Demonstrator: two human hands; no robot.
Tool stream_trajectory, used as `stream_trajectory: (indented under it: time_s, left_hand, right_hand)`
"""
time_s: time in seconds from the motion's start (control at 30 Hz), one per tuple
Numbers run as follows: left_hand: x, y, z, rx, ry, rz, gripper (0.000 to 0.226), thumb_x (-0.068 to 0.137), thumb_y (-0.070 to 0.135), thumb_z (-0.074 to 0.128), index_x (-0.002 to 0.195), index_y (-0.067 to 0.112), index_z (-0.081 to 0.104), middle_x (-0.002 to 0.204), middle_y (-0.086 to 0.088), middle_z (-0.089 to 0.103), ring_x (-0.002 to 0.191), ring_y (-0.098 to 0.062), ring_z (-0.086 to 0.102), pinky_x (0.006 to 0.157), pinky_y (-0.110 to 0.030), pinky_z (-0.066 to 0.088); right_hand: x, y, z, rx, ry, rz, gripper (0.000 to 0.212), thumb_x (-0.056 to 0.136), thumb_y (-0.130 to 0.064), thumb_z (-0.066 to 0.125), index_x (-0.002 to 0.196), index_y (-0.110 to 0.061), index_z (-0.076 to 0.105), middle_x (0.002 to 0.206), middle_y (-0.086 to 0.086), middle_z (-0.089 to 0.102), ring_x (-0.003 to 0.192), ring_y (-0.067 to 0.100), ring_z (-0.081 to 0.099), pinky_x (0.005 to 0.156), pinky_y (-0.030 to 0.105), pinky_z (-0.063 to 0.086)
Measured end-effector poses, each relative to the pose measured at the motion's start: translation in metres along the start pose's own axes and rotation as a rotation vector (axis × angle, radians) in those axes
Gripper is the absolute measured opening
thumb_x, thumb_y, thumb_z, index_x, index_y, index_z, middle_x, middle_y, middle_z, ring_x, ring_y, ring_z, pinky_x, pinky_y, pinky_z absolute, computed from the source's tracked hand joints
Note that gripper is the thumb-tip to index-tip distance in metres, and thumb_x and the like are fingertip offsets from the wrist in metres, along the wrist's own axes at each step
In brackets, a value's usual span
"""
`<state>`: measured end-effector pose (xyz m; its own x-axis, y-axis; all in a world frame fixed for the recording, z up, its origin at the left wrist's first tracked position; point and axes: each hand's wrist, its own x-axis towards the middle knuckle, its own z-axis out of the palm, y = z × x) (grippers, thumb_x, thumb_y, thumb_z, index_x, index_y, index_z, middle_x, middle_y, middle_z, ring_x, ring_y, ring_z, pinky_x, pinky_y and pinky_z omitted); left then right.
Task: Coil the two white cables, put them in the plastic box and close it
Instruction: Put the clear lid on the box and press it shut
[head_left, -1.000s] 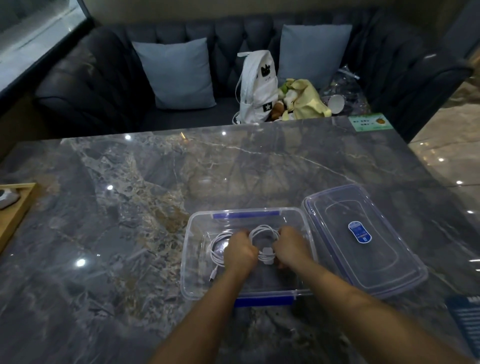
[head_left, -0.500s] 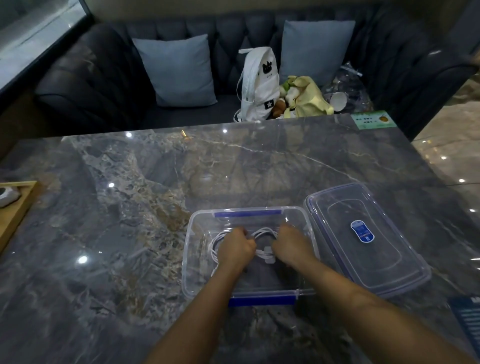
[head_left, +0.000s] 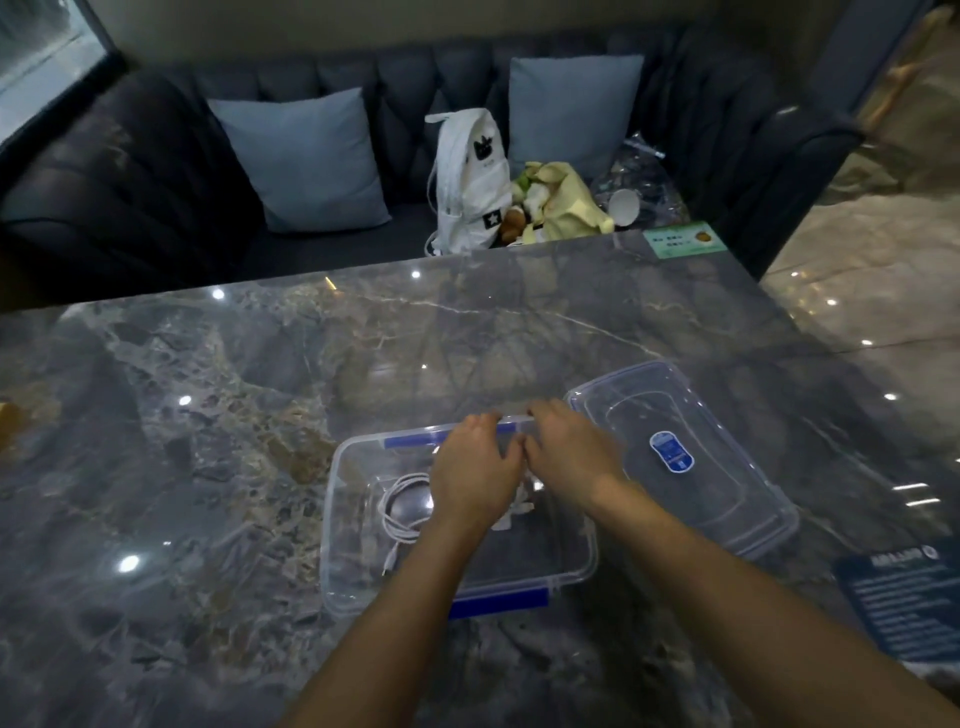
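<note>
cables (head_left: 400, 512) are in the box (head_left: 358, 597), both hands (head_left: 475, 467) loose and empty, lid (head_left: 727, 525) sits just right, right hand (head_left: 569, 457) closer

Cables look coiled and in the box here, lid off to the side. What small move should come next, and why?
Probably the right hand reaches right for the lid. A coiled white cable lies inside the plastic box, both hands hover open near its far rim, holding nothing, and the lid lies flat on the table beside the box, so closing is what remains.
</note>
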<state>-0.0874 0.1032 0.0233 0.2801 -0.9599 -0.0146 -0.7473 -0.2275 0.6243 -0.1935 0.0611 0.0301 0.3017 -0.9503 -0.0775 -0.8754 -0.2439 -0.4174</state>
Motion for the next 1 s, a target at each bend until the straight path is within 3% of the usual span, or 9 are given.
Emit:
stream_trajectory:
  time_s: [0.1,0.27,0.43,0.53,0.63,0.73,0.8,0.9,1.0]
  left_hand:
    - [-0.002,0.016,0.011,0.005,0.035,0.087,0.039,0.089,0.035,0.052,0.121,0.012,0.056,0.122,-0.009,0.061,0.112,-0.026,0.054,0.092,-0.035,0.042]
    - [-0.003,0.051,0.034,0.074,0.009,0.196,0.034,0.087,0.029,0.053,0.114,0.009,0.059,0.115,-0.014,0.063,0.107,-0.03,0.056,0.088,-0.037,0.043]
    - [-0.005,0.094,0.074,0.161,-0.08,0.219,0.037,0.087,0.031,0.051,0.118,0.012,0.056,0.122,-0.012,0.058,0.111,-0.031,0.053,0.091,-0.039,0.042]
    - [-0.01,0.115,0.103,0.149,-0.119,0.196,0.033,0.086,0.026,0.053,0.111,0.006,0.058,0.119,-0.017,0.058,0.109,-0.035,0.053,0.09,-0.04,0.04]
    - [-0.014,0.122,0.132,0.116,-0.155,0.079,0.045,0.084,0.026,0.056,0.123,0.004,0.051,0.131,-0.024,0.047,0.119,-0.039,0.046,0.097,-0.042,0.039]
    - [-0.021,0.115,0.155,0.198,-0.298,-0.208,0.078,0.084,0.042,0.055,0.147,0.021,0.013,0.153,-0.03,0.0,0.142,-0.041,0.005,0.115,-0.048,0.013]
    - [-0.026,0.112,0.164,0.121,-0.386,-0.394,0.091,0.084,0.046,0.056,0.148,0.023,-0.005,0.151,-0.033,-0.013,0.142,-0.042,-0.009,0.116,-0.048,0.001]
    - [-0.028,0.116,0.169,-0.016,-0.383,-0.531,0.096,0.085,0.037,0.058,0.146,0.015,-0.012,0.151,-0.033,-0.009,0.142,-0.041,-0.007,0.116,-0.044,0.0]
    - [-0.021,0.12,0.168,-0.334,-0.231,-0.583,0.09,0.08,0.015,0.063,0.147,0.014,0.003,0.151,-0.028,0.017,0.138,-0.041,0.02,0.115,-0.048,0.02]
  right_hand:
    - [-0.002,0.024,-0.013,-0.012,0.065,-0.024,0.026,0.088,-0.025,0.049,0.11,-0.012,0.051,0.119,0.009,0.052,0.102,0.033,0.054,0.073,0.036,0.038]
    - [-0.008,0.079,-0.028,-0.001,0.146,0.005,0.036,0.087,-0.027,0.054,0.121,-0.013,0.051,0.121,0.012,0.055,0.105,0.035,0.055,0.083,0.041,0.043]
    - [-0.02,0.143,-0.04,-0.064,0.146,0.072,0.041,0.085,-0.024,0.058,0.121,-0.006,0.052,0.122,0.016,0.056,0.108,0.035,0.055,0.088,0.041,0.043]
    - [-0.027,0.178,-0.047,-0.091,0.087,0.147,0.038,0.086,-0.028,0.056,0.117,-0.006,0.052,0.117,0.017,0.056,0.105,0.037,0.054,0.085,0.042,0.041]
    - [-0.029,0.208,-0.048,-0.102,0.003,0.172,0.044,0.087,-0.033,0.054,0.124,-0.009,0.047,0.122,0.015,0.051,0.112,0.034,0.05,0.09,0.042,0.04]
    - [-0.031,0.232,-0.045,-0.065,-0.111,0.246,0.064,0.088,-0.044,0.051,0.139,-0.01,0.028,0.144,0.016,0.033,0.132,0.029,0.033,0.102,0.044,0.031]
    - [-0.033,0.241,-0.042,0.024,-0.238,0.329,0.082,0.086,-0.055,0.048,0.145,-0.012,0.01,0.155,0.011,0.013,0.142,0.025,0.014,0.109,0.048,0.021]
    - [-0.035,0.243,-0.034,0.175,-0.344,0.359,0.093,0.082,-0.06,0.05,0.146,-0.014,-0.001,0.157,0.009,0.001,0.144,0.023,0.001,0.112,0.05,0.012]
    - [-0.036,0.239,-0.032,0.302,-0.29,0.332,0.092,0.079,-0.055,0.058,0.146,-0.016,0.008,0.155,0.009,0.014,0.142,0.025,0.014,0.113,0.05,0.018]
